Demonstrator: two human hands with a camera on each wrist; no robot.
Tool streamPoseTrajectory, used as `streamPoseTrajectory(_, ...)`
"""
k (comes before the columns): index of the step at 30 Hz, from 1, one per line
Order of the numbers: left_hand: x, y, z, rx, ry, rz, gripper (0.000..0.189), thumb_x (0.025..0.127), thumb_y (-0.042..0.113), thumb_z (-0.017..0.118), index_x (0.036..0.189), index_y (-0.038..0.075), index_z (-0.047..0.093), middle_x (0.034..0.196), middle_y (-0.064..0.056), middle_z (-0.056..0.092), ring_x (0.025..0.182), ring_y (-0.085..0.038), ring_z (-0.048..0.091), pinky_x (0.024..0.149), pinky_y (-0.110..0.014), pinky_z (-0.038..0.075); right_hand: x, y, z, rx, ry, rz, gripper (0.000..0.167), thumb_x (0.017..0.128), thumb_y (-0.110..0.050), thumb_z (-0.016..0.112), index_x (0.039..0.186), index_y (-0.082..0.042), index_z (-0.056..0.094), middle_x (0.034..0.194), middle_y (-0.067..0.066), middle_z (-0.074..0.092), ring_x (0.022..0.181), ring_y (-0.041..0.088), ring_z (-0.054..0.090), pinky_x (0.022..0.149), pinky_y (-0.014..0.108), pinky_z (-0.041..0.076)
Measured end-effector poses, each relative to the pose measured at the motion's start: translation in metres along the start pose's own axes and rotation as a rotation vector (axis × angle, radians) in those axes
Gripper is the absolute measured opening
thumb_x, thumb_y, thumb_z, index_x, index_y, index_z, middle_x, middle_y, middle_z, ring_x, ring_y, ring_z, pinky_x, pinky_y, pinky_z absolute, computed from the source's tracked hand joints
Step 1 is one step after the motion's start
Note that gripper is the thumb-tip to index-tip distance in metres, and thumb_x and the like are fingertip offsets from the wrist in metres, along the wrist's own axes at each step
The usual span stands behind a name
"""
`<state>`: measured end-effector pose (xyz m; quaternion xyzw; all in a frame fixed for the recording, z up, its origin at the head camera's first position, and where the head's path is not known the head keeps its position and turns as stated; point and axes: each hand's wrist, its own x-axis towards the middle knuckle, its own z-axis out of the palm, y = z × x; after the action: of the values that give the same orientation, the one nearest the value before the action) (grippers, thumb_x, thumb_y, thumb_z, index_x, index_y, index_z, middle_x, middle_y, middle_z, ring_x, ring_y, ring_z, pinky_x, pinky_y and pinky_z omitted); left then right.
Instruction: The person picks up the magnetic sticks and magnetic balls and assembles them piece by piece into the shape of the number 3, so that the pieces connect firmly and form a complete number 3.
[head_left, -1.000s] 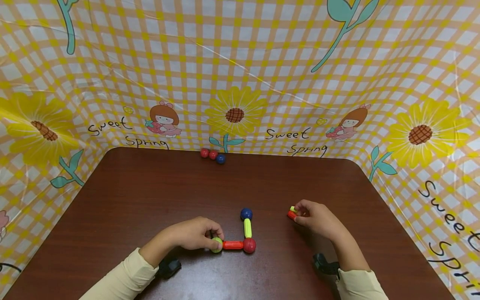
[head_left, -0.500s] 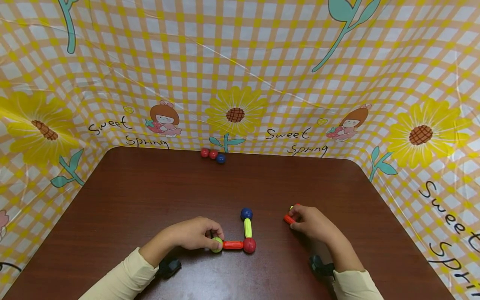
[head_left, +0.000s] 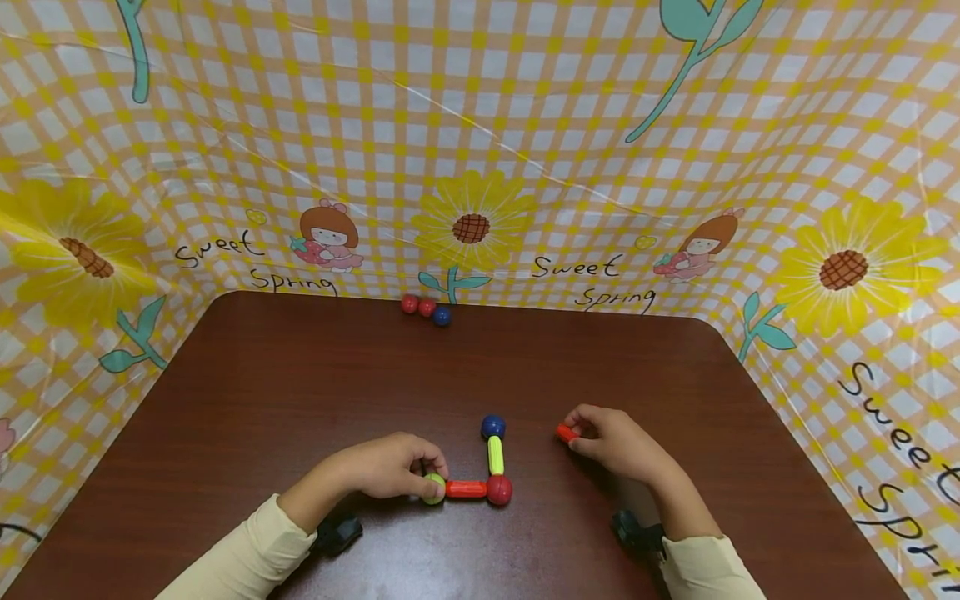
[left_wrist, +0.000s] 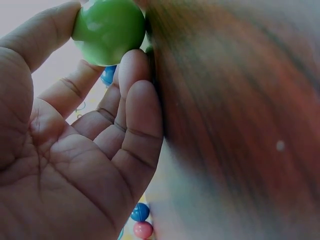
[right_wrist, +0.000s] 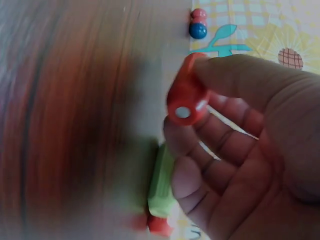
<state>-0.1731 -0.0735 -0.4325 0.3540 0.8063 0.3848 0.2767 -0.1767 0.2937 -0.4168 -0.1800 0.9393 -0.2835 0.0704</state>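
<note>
My left hand (head_left: 384, 468) pinches a green magnetic ball (left_wrist: 111, 32) between thumb and fingers. In the head view a red magnetic rod (head_left: 466, 489) runs from this ball to a dark red ball (head_left: 498, 490). From there a yellow-green rod (head_left: 496, 456) leads away to a blue ball (head_left: 492, 427), making an L. To the right of it, my right hand (head_left: 618, 443) pinches another red magnetic rod (right_wrist: 188, 92), its metal end showing. Beside its lower fingers appear a green rod (right_wrist: 161, 182) and a red piece (right_wrist: 159, 226); whether those fingers hold them I cannot tell.
Two red balls (head_left: 409, 304) and a blue ball (head_left: 442, 317) sit together at the far edge of the brown table (head_left: 315, 367). A checked, flower-printed cloth (head_left: 585, 208) walls the table at the back and sides. Each wrist wears a dark device (head_left: 337, 535).
My right hand has moved left, toward the L shape, with the red rod. The yellow-green piece by its fingers has gone from the head view. My left hand stays put on the green ball.
</note>
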Motion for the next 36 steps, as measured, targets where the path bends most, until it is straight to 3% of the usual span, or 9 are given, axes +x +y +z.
streamPoseTrajectory(9,0.000,0.003,-0.001,-0.006,-0.001,0.005,0.005,0.092,0.022,0.072,0.095,0.019,0.069,0.079,0.010,0.063,0.069,-0.005,0.056,0.063,-0.023,0.045,0.020,-0.006,0.010,0.202,-0.044,0.000,0.014,0.093,-0.017,0.070,0.107,-0.016,0.067,0.094,0.000,0.062,0.087,0.020,0.056,0.072,0.031,0.048)
streamPoseTrajectory(17,0.001,0.002,-0.002,-0.005,-0.004,0.005,0.005,0.092,0.023,0.072,0.095,0.020,0.069,0.079,0.011,0.063,0.070,-0.004,0.056,0.064,-0.023,0.045,0.056,-0.027,0.019,0.370,-0.103,-0.045,0.017,0.094,-0.014,0.068,0.111,-0.011,0.069,0.098,0.006,0.063,0.089,0.024,0.056,0.073,0.032,0.050)
streamPoseTrajectory(29,0.000,-0.002,0.001,-0.036,-0.008,-0.012,0.004,0.092,0.022,0.073,0.094,0.021,0.069,0.078,0.010,0.063,0.068,-0.004,0.056,0.062,-0.022,0.045,0.100,-0.054,0.037,0.384,-0.206,-0.137,0.018,0.095,-0.015,0.066,0.112,-0.015,0.072,0.098,0.000,0.068,0.088,0.021,0.057,0.077,0.035,0.048)
streamPoseTrajectory(36,0.001,-0.001,-0.002,-0.038,-0.012,-0.002,0.004,0.092,0.022,0.072,0.095,0.021,0.069,0.079,0.011,0.063,0.068,-0.003,0.056,0.062,-0.022,0.045,0.112,-0.061,0.045,0.344,-0.329,-0.178,0.018,0.096,-0.014,0.066,0.112,-0.015,0.072,0.099,-0.003,0.068,0.089,0.017,0.058,0.079,0.032,0.048)
